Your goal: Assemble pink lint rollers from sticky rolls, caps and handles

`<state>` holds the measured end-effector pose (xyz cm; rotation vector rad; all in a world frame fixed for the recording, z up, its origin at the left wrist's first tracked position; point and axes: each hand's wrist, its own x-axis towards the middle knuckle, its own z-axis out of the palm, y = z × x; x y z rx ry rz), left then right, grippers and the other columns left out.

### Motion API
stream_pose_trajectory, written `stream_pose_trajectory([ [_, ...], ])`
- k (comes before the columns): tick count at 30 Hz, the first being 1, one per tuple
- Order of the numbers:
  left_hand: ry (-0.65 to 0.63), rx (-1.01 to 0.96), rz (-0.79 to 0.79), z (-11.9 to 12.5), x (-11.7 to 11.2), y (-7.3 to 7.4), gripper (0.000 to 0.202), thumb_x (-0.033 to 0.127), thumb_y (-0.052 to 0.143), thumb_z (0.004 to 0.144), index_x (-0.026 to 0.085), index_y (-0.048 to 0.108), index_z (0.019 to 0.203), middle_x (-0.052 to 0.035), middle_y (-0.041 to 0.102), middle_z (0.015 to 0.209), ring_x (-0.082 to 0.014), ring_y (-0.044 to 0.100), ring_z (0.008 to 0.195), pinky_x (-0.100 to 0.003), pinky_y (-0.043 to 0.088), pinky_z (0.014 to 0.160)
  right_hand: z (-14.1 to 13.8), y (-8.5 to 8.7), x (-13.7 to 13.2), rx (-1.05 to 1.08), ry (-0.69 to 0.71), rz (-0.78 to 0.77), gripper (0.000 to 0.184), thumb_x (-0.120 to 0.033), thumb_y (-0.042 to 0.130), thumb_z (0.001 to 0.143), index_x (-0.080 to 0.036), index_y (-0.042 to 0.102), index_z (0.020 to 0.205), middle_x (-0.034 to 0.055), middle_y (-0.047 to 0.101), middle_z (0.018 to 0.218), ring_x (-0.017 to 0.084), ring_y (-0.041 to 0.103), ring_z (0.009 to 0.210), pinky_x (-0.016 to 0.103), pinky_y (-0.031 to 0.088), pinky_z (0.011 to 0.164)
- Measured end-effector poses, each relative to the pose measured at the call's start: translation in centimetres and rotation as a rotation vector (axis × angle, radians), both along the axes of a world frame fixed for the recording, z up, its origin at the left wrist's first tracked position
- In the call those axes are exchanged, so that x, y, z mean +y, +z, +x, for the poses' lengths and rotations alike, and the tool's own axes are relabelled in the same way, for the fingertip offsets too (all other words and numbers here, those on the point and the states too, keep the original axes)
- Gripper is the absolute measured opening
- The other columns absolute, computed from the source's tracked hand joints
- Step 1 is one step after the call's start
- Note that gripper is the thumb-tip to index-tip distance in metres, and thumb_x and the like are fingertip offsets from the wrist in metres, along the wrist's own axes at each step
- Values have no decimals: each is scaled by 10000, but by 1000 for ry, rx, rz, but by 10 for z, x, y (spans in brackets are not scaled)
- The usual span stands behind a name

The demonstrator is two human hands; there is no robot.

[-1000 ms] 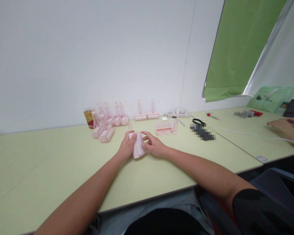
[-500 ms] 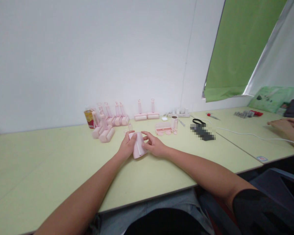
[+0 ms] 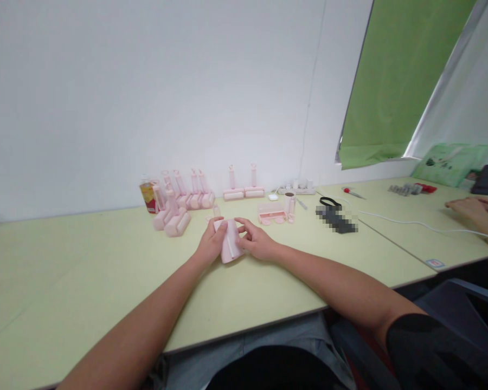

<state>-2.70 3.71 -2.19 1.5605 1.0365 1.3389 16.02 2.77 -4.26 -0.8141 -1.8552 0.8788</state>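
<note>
Over the front middle of the table, both my hands hold a pink lint roller head (image 3: 230, 246), a rounded case with a pale strip along its length. My left hand (image 3: 210, 242) is closed round its left side, thumb on top. With bent fingers, my right hand (image 3: 256, 241) grips its right side; part of the case is hidden behind the fingers. Just beyond my left hand is a small pink handle (image 3: 216, 210). Further right lies an opened pink case (image 3: 271, 215), with a pale sticky roll (image 3: 289, 201) standing beside it.
Several pink lint rollers (image 3: 177, 223) stand at the back left by a yellow-red package (image 3: 148, 196); two more (image 3: 244, 193) stand against the wall. To the right are a power strip (image 3: 296, 190), a black strap (image 3: 330, 203), a white cable (image 3: 406, 221) and another person's hands (image 3: 474, 208).
The held lint roller head has barely shifted, and my hands keep almost the same grip. The other person's hands at the right edge have moved slightly.
</note>
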Motion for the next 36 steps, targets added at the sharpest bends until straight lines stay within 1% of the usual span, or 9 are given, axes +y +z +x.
stream_pose_trajectory([
  [7,17,84,18,-2,4,-2,595,631,558,834,194,500,1234,-53,626,944,-192,614,786,-357,525,704,0,1,-1,0,5,1,651,-251,607,859,-266,355,1460,66,585,1169,73,551,658,227,458,601],
  [16,5,93,15,-3,5,-3,568,626,523,862,206,481,1241,-46,610,936,-188,597,777,-328,502,678,1,0,0,14,11,-13,647,-260,613,860,-271,363,1457,70,581,1172,73,546,655,226,453,594],
  [20,48,107,27,2,-1,2,542,646,480,875,215,494,1204,-29,593,896,-175,571,740,-307,480,651,-3,1,-2,141,51,-144,730,-323,651,842,-260,295,1476,79,577,1168,94,566,689,254,487,636],
  [23,94,63,83,13,-9,5,522,653,431,894,201,499,1147,-28,577,884,-166,550,736,-296,472,649,-7,5,-8,309,178,-306,850,-383,722,782,-245,246,1473,80,599,1157,150,610,811,296,522,714],
  [26,48,69,121,21,-14,4,535,643,404,912,198,462,1201,-35,576,902,-166,551,756,-292,475,661,-12,8,-13,404,254,-348,871,-352,806,687,-241,337,1411,65,616,1161,185,605,929,294,525,767],
  [29,45,146,144,20,-12,2,552,630,363,933,191,450,1257,-47,589,918,-168,560,773,-295,478,680,-13,6,-14,448,190,-373,790,-316,820,651,-232,432,1334,55,628,1148,187,596,929,262,518,724],
  [31,85,187,165,12,-3,2,548,618,317,950,188,471,1253,-62,610,959,-170,578,795,-297,480,689,-12,4,-11,484,148,-416,707,-315,795,669,-240,472,1294,40,646,1108,178,599,875,244,509,667],
  [33,168,230,174,0,11,4,523,597,332,951,181,521,1205,-79,636,1029,-175,602,829,-305,485,721,-9,3,-7,525,133,-467,601,-309,759,694,-259,518,1243,16,660,1052,159,598,801,228,495,610],
  [36,402,393,141,-18,35,8,465,500,499,901,144,563,1194,-112,662,1103,-205,625,923,-342,471,847,-4,1,-2,594,142,-553,450,-304,699,736,-274,567,1165,-5,671,968,145,596,713,235,500,560],
])
